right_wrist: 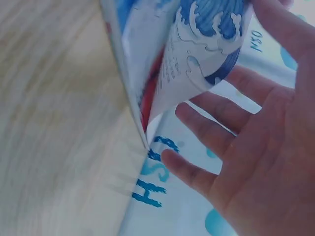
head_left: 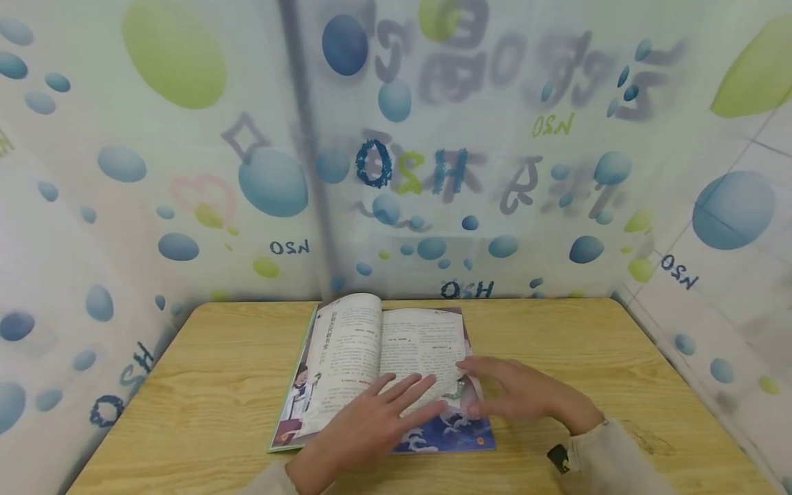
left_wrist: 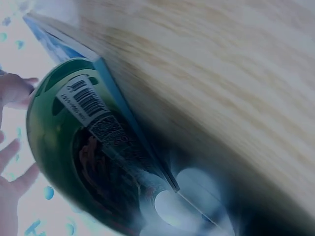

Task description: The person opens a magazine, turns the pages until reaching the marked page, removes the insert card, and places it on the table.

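An open magazine [head_left: 355, 337] lies on the table, with printed text and coloured pictures. Above its right-hand page my left hand [head_left: 365, 430] extends with spread fingers; whether they press on the paper is hard to tell. At the right edge, my right hand [head_left: 526, 390] has the edge of a raised page [right_wrist: 197, 64] between thumb and fingers. That page curls upward, and its wave drawing faces the right wrist camera. The thumb's tip is cut off there. In the left wrist view, the green back cover [left_wrist: 51, 125] shows a barcode and bends up off the table.
The wooden table [head_left: 216, 371] extends on both sides of the magazine. Behind it and at the sides hang pale curtains [head_left: 266, 137] with blue and green drops and lettering. A small dark object [head_left: 559, 458] sits at the right sleeve's cuff.
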`<state>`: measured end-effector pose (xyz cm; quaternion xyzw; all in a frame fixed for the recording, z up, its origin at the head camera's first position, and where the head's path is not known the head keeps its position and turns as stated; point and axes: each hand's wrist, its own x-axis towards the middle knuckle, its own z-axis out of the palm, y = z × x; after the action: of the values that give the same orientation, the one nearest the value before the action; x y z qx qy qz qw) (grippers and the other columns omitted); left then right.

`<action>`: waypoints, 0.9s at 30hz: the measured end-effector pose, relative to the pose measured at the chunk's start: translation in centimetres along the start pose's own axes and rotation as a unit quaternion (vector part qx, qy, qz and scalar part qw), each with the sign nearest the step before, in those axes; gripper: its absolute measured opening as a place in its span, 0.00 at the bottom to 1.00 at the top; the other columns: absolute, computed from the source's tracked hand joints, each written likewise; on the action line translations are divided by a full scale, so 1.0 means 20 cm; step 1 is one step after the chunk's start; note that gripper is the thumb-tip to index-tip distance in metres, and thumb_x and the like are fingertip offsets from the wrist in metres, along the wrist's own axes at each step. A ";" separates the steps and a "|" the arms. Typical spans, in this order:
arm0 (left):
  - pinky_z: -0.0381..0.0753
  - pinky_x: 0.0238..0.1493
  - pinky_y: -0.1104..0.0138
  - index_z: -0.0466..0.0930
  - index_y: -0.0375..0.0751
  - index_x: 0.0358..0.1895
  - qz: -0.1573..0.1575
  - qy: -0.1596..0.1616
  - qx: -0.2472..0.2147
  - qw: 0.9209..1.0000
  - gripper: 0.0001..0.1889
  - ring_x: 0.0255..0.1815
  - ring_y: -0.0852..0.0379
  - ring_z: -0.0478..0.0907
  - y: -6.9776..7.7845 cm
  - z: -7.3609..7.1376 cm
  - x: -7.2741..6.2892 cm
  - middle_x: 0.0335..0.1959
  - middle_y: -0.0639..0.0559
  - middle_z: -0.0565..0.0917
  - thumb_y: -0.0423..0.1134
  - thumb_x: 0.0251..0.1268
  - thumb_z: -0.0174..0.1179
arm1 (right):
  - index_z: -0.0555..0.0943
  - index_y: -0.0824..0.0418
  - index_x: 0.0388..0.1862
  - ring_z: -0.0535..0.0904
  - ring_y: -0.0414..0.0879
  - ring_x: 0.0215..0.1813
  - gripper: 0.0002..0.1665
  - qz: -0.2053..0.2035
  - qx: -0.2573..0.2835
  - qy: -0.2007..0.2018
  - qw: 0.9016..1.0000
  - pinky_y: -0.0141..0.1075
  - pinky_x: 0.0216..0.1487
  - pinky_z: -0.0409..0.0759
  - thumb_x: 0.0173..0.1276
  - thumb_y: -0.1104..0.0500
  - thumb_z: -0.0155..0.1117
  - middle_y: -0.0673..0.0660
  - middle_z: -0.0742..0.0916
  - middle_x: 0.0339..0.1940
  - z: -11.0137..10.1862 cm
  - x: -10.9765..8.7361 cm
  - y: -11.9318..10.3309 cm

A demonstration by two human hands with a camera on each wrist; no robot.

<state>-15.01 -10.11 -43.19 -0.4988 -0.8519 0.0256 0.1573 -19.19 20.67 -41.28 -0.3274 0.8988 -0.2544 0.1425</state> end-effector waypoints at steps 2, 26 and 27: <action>0.63 0.72 0.53 0.46 0.59 0.80 0.023 0.014 0.024 0.999 0.45 0.79 0.53 0.53 0.00 0.00 0.00 0.81 0.52 0.52 0.44 0.67 0.65 | 0.68 0.58 0.74 0.66 0.61 0.74 0.43 -0.009 0.013 0.008 1.000 0.63 0.67 0.66 0.68 0.38 0.64 0.58 0.72 0.74 -0.01 0.00 0.00; 0.45 0.77 0.46 0.90 0.52 0.41 0.030 -0.008 0.219 0.975 0.07 0.76 0.48 0.60 0.01 0.02 0.00 0.63 0.50 0.80 0.43 0.62 0.65 | 0.62 0.61 0.77 0.62 0.59 0.76 0.50 0.001 0.030 0.006 1.000 0.60 0.71 0.62 0.64 0.41 0.69 0.60 0.68 0.76 0.03 0.01 0.02; 0.45 0.77 0.46 0.90 0.51 0.41 0.022 -0.007 0.225 0.974 0.08 0.76 0.47 0.60 0.01 0.01 0.00 0.63 0.50 0.80 0.43 0.61 0.65 | 0.63 0.60 0.77 0.63 0.58 0.75 0.50 0.002 0.017 0.001 1.000 0.59 0.71 0.63 0.63 0.40 0.70 0.59 0.69 0.76 0.04 0.01 0.03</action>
<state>-15.01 -9.94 -43.44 -0.4690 -0.8143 0.2236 0.2586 -19.26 20.57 -42.29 -0.3232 0.8949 -0.2701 0.1475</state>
